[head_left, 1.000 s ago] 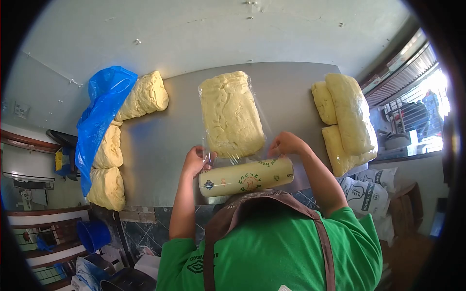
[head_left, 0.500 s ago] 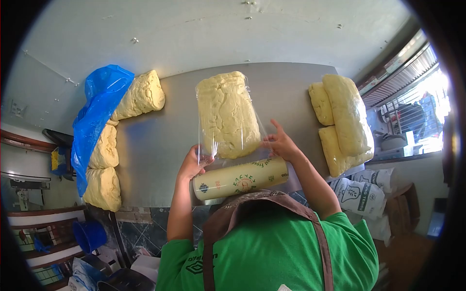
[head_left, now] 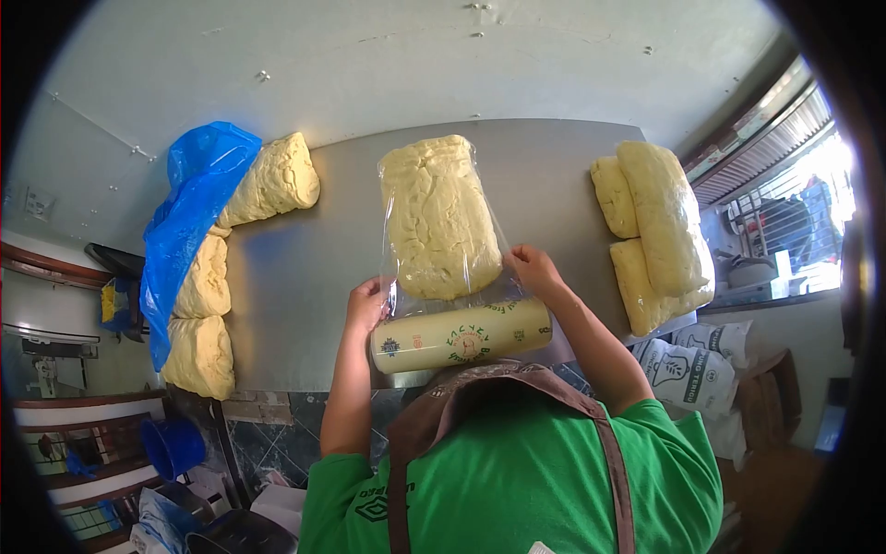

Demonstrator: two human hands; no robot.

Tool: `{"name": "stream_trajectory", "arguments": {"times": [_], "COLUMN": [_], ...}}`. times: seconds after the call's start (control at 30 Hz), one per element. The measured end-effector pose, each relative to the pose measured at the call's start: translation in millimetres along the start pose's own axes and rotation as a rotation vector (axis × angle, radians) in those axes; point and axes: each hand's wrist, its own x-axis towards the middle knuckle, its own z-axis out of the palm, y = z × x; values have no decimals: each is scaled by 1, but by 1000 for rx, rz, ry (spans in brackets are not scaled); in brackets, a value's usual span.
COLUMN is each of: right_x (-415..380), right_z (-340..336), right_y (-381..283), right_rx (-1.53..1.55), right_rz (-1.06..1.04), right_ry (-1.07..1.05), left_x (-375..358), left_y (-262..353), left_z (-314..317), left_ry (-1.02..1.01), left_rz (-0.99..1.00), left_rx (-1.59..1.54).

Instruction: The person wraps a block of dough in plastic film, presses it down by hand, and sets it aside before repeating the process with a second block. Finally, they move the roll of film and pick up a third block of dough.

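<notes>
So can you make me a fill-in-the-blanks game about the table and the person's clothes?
1. The plastic sheet lying over the left-side dough is coloured ____.
2. The left hand and right hand hold clear film that covers the dough in the ____ of the table.
3. Brown straps run over the person's ____ shirt.

Missing words: blue; middle; green.
</notes>
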Motion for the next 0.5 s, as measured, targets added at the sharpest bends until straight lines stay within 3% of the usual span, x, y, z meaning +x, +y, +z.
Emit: {"name": "stream_trajectory", "arguments": {"times": [0.07,0.2,0.27,0.3,0.4,0.43,0.5], "right_x": [-10,-30,-24,-20,-21,-11,21], "right_z": [-1,-7,-6,-5,-13,-28,-30], "right_y": [0,-21,-13,-10,-24,-15,-11], "right_rx": [-89,-215,-240,-251,-269,-220,52], "right_rz": [-120,-225,-464,-586,-682,-492,-291], "right_ry": [11,-26,2,7,-93,-223,-137], "left_x": [-4,-24,-28,-27,-45,-34,-5], "left_y": [0,21,23,21,59,48,38], "left_z": [2,17,17,20,16,1,-4], "left_ry": [-12,104,94,112,-134,-362,-172], "left_rz": [62,211,289,523,472,475,372], "left_rx": [-19,272,338,421,598,505,246]}}
